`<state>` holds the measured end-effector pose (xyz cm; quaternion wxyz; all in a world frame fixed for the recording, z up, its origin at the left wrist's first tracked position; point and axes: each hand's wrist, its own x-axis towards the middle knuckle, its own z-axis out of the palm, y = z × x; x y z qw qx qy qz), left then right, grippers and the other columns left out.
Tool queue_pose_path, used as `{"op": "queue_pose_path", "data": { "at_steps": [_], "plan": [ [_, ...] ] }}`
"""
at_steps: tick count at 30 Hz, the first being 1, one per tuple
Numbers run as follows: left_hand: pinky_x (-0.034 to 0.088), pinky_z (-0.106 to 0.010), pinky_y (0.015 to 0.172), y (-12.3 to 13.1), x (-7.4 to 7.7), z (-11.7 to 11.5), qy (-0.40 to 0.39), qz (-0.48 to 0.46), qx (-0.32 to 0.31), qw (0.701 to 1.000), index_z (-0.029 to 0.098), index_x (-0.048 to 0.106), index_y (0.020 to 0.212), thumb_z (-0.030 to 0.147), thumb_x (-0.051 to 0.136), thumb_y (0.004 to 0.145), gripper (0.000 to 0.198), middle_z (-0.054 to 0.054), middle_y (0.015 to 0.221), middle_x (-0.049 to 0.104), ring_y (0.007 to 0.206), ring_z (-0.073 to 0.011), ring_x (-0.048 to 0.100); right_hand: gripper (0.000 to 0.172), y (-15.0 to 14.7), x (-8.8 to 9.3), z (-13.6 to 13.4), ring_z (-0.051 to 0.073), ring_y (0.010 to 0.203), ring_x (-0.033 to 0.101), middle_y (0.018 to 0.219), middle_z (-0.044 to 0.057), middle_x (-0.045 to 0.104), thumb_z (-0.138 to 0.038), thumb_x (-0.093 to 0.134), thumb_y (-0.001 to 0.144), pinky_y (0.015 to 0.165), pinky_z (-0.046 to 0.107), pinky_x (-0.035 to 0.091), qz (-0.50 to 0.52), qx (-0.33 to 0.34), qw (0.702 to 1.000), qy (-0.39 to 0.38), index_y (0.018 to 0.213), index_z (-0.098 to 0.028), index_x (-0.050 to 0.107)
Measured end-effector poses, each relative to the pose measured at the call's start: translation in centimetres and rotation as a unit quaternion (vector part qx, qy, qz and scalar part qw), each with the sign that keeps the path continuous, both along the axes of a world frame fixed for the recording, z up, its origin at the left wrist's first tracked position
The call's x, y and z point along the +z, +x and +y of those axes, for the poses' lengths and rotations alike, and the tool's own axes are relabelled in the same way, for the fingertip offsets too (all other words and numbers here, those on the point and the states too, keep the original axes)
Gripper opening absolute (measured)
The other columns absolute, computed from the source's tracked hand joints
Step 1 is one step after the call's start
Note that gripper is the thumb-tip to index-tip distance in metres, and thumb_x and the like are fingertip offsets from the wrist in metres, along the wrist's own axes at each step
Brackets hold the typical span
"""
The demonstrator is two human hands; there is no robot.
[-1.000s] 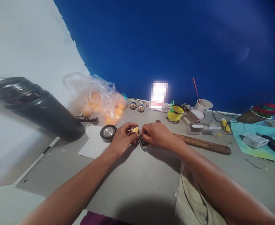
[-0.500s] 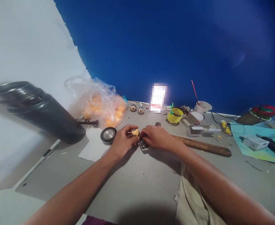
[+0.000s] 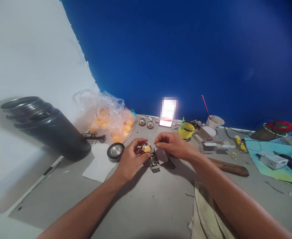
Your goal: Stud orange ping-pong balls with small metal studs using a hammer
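Left hand (image 3: 132, 160) fingers gripped a small orange ball (image 3: 146, 148). Right hand (image 3: 174, 146) fingers were pinched shut just beside it. A small open box (image 3: 154, 162) sat on the counter (image 3: 148, 202) just below the fingers.

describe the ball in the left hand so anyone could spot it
On the grey table, right of the black flask, the left hand pinches a small orange ball. Unlike the plain balls in the plastic bag, it is partly covered in shiny studs.

The grey table (image 3: 146, 205) is crowded with a dark flask (image 3: 48, 127) on its side, a plastic bag of orange balls (image 3: 108, 118), a round lid (image 3: 115, 150), white paper (image 3: 96, 164) and a small open box (image 3: 154, 161) of what may be pins. To the right lie a wooden stick (image 3: 229, 167) and a teal sheet (image 3: 272, 156).
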<state>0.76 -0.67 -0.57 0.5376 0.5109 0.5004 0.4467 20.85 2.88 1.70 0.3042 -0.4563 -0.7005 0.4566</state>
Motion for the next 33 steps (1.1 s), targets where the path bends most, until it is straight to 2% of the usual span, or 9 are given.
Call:
{"op": "queue_pose_path", "data": {
  "at_steps": [6,12,16,20,28,33],
  "plan": [
    [0.054,-0.033,0.077,0.0,0.3,-0.3,0.012,0.010,-0.011,1.000,0.018,0.063,0.111,0.023,0.076,0.069,0.045,-0.003,0.090,0.070,0.085,-0.0195,0.067,0.017,0.2,-0.1,-0.1,0.008,0.053,0.039,0.067,-0.003,0.058,-0.033,0.073,0.080,0.049,0.023,0.027,0.114,0.013,0.989,-0.097,0.086,-0.017,0.071],
    [0.055,-0.037,0.084,-0.1,-0.2,-0.5,0.085,0.064,0.002,0.994,0.021,0.062,0.113,0.022,0.071,0.076,0.038,-0.006,0.102,0.072,0.092,-0.0211,0.070,0.026,-0.3,-0.3,-0.3,0.007,0.053,0.044,0.073,0.000,0.066,-0.036,0.083,0.072,0.048,0.023,0.029,0.200,0.018,0.967,-0.154,0.087,-0.018,0.073],
    [0.054,-0.038,0.091,-0.1,-0.5,-0.7,0.164,0.149,0.031,0.975,0.023,0.063,0.118,0.020,0.071,0.078,0.040,-0.006,0.117,0.070,0.097,-0.0201,0.069,0.030,-1.1,-0.7,-0.5,0.008,0.054,0.046,0.071,0.001,0.068,-0.038,0.087,0.065,0.048,0.022,0.030,0.219,-0.012,0.961,-0.170,0.079,-0.016,0.073],
    [0.054,-0.035,0.090,-0.2,-0.6,-0.6,0.210,0.168,0.021,0.963,0.025,0.065,0.116,0.019,0.071,0.080,0.037,-0.005,0.116,0.068,0.102,-0.0201,0.067,0.030,-1.5,-0.7,-0.6,0.008,0.053,0.046,0.068,0.001,0.068,-0.038,0.089,0.063,0.048,0.022,0.030,0.223,-0.027,0.958,-0.180,0.076,-0.016,0.073],
    [0.055,-0.037,0.090,-0.3,-0.7,-0.6,0.257,0.188,0.023,0.948,0.025,0.067,0.112,0.017,0.070,0.081,0.032,-0.005,0.111,0.068,0.103,-0.0217,0.066,0.028,-1.6,-0.5,-0.7,0.009,0.052,0.050,0.062,0.000,0.066,-0.034,0.089,0.060,0.050,0.023,0.034,0.225,-0.034,0.951,-0.208,0.073,-0.015,0.074],
    [0.055,-0.037,0.090,-0.3,-0.9,-0.5,0.270,0.200,0.020,0.942,0.025,0.066,0.112,0.015,0.069,0.081,0.033,-0.005,0.111,0.067,0.103,-0.0217,0.065,0.029,-1.6,-0.7,-0.7,0.008,0.050,0.049,0.064,0.000,0.067,-0.034,0.089,0.058,0.047,0.022,0.032,0.214,-0.035,0.953,-0.212,0.074,-0.015,0.075]
  ]
}}
